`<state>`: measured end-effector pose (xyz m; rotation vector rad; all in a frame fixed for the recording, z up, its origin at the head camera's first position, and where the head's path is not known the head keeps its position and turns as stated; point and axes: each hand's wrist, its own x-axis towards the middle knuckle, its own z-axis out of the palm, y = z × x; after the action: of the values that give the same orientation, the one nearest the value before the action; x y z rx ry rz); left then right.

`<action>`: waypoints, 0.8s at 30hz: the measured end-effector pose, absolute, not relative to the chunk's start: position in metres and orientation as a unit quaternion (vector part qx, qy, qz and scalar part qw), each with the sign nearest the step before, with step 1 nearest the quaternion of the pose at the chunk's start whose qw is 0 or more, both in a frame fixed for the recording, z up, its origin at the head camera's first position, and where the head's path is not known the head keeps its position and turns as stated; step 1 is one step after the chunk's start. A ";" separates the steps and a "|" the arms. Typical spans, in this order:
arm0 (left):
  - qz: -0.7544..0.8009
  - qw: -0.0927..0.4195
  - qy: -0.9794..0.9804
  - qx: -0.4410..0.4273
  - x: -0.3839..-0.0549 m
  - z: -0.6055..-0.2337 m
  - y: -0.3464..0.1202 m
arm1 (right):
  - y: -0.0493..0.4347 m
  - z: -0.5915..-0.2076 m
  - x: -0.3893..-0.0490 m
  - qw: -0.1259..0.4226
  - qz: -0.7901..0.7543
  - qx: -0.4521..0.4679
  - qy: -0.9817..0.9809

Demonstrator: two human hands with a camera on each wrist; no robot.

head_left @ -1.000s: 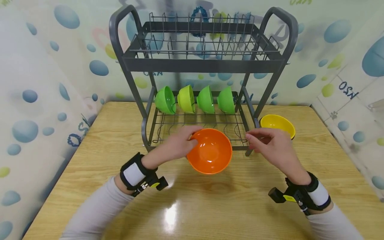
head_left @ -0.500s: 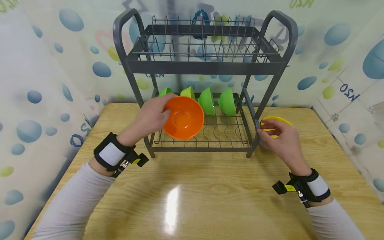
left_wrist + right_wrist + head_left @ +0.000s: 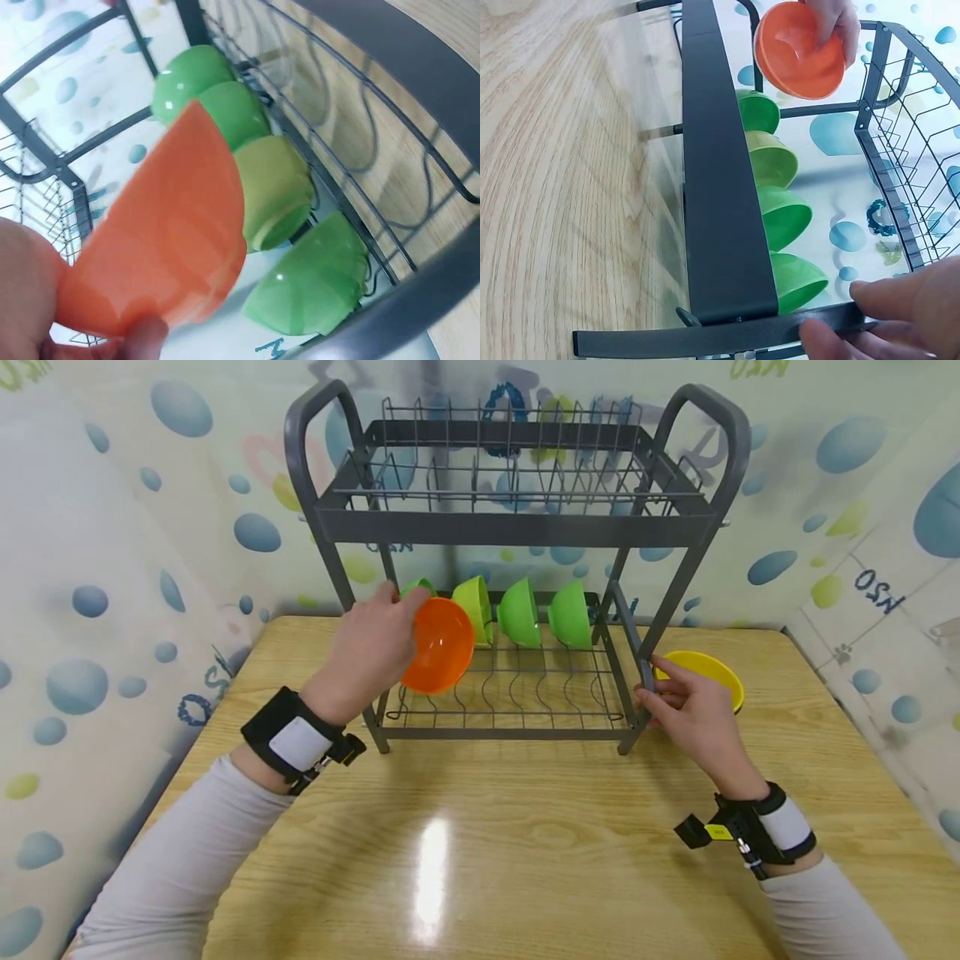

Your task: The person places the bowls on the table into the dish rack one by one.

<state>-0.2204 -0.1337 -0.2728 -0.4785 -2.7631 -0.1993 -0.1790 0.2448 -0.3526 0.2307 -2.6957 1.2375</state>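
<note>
My left hand (image 3: 369, 647) grips an orange bowl (image 3: 441, 647) by its rim, raised at the left front of the dish rack (image 3: 510, 529). The bowl is tilted, its inside facing the head camera and its outer side (image 3: 176, 232) filling much of the left wrist view. Behind it, green bowls (image 3: 519, 614) and a yellow-green bowl (image 3: 472, 608) stand on edge along the lower tier's back; the leftmost green one is partly hidden. With thumb and fingers, my right hand (image 3: 697, 714) pinches the rack's right side rail (image 3: 780, 328).
A yellow bowl (image 3: 705, 672) sits on the wooden table (image 3: 525, 843) right of the rack, partly behind my right hand. Wavy wire dividers (image 3: 517, 689) run across the lower tier. The wire upper tier (image 3: 480, 468) overhangs it, and a patterned wall stands behind.
My left hand has carried the orange bowl left and up from before the rack's middle, then turned it more sideways. My right hand has moved onto the right side rail and taken hold.
</note>
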 end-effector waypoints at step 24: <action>0.114 0.222 -0.957 -0.144 -0.223 -0.313 -0.121 | 0.245 -0.352 -0.178 0.092 0.389 0.082 -0.913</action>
<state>-0.2227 -0.1206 -0.3129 -0.3987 -2.6447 0.3140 -0.1780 0.2452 -0.3522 0.2423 -2.7119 1.1539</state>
